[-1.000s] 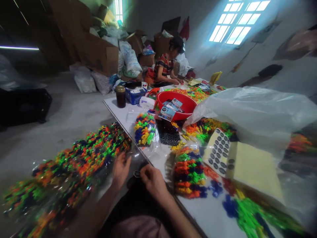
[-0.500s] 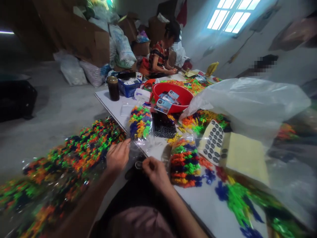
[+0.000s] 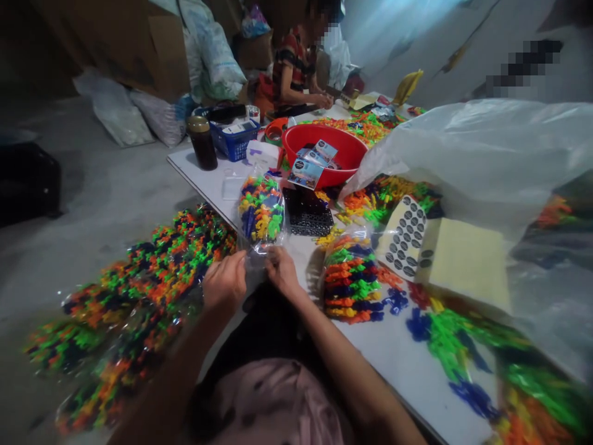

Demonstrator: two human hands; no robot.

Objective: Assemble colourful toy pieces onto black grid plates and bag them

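A clear plastic bag (image 3: 262,213) packed with small plastic figures in green, orange, yellow and blue lies at the table's near left edge, its loose end toward me. My left hand (image 3: 225,280) is closed on the left side of that loose end. At the right side, my right hand (image 3: 281,269) pinches the same flap; a small pale sticker-like patch shows by its fingertips, too blurred to make out. Right of my right hand stands a second filled bag (image 3: 352,281). A sheet of dark oval stickers (image 3: 405,240) leans beyond it.
A red basin (image 3: 324,145) with printed cards, a blue basket (image 3: 235,141) and a brown lidded jar (image 3: 202,143) stand farther back. Filled bags (image 3: 162,272) cover the floor at left. Another person (image 3: 299,74) sits at the table's far end. Loose figures (image 3: 445,346) lie at right.
My right hand, with a small oval sticker at its fingertips before, has moved up to the bag's loose end. My left hand stays by the bag. The view has tilted down.
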